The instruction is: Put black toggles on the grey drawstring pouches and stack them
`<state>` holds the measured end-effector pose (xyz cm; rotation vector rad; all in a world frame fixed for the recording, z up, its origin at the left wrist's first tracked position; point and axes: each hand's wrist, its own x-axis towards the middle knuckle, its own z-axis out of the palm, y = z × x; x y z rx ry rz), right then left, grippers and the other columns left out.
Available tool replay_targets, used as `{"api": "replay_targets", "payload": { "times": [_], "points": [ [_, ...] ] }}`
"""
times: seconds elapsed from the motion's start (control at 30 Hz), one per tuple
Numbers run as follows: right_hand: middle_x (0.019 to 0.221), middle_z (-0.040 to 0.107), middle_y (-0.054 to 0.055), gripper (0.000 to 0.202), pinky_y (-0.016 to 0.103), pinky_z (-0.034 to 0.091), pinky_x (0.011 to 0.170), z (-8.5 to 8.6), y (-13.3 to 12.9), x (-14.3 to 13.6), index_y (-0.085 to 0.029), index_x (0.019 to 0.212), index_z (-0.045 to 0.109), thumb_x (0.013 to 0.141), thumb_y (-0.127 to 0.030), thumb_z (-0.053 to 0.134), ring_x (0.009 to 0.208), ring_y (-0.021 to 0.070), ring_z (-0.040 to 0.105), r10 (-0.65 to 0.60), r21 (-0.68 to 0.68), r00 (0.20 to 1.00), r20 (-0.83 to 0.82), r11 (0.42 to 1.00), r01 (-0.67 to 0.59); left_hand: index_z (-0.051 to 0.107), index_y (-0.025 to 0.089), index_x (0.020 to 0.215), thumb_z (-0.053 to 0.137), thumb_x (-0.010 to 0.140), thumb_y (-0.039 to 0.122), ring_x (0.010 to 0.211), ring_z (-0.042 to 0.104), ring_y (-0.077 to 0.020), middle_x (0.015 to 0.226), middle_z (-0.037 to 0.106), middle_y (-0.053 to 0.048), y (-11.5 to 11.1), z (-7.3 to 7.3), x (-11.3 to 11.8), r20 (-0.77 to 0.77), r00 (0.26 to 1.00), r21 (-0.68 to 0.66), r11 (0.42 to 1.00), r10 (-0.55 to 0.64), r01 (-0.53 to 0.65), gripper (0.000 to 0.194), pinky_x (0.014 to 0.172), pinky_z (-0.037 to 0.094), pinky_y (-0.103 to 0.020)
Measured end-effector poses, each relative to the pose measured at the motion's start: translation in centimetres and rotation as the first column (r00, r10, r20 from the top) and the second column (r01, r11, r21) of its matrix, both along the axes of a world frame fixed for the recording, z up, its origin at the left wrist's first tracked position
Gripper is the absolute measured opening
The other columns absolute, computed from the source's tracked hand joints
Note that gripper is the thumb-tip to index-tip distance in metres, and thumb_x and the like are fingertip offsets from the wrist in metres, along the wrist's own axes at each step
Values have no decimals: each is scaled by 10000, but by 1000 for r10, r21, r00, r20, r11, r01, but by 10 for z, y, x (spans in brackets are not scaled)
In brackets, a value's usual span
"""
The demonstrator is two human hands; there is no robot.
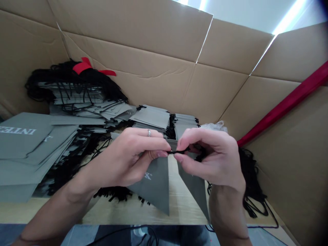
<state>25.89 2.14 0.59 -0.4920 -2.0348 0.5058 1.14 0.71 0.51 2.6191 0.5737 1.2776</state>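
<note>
Cardboard walls [159,78] ringed the wooden counter [179,201], where stacks of grey paper bags [33,147] lay. We held one grey bag [156,181] above the counter's near edge, our left hand [128,157] and right hand [212,157] both pinching its black cord [179,151] between thumb and forefinger. We judged that short grips close together kept the cord taut.

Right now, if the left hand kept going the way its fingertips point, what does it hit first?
Probably the right hand: the left hand points rightward, fingertips nearly meeting over the black cord pinched between them above the grey paper bag.
</note>
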Motion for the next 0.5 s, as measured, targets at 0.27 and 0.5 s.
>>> {"api": "replay_targets", "payload": {
  "times": [0.27,0.5],
  "points": [
    [872,732,-36,237,270,477,623,-3,-2,-8,-253,1021,744,896,-71,830,714,110,594,60,-12,997,-46,998,-61,668,197,1004,583,1081,131,643,529,-110,756,639,35,-8,5,-4,-69,996,-36,998,55,-57,132,597,403,-259],
    [880,774,-33,251,257,477,593,0,1,-5,-242,1060,781,893,-110,913,666,99,582,110,40,994,29,993,-111,528,217,918,490,1106,113,654,458,-132,742,508,39,-5,-2,1,-137,990,-46,998,44,-51,218,616,356,-313]
  ]
}}
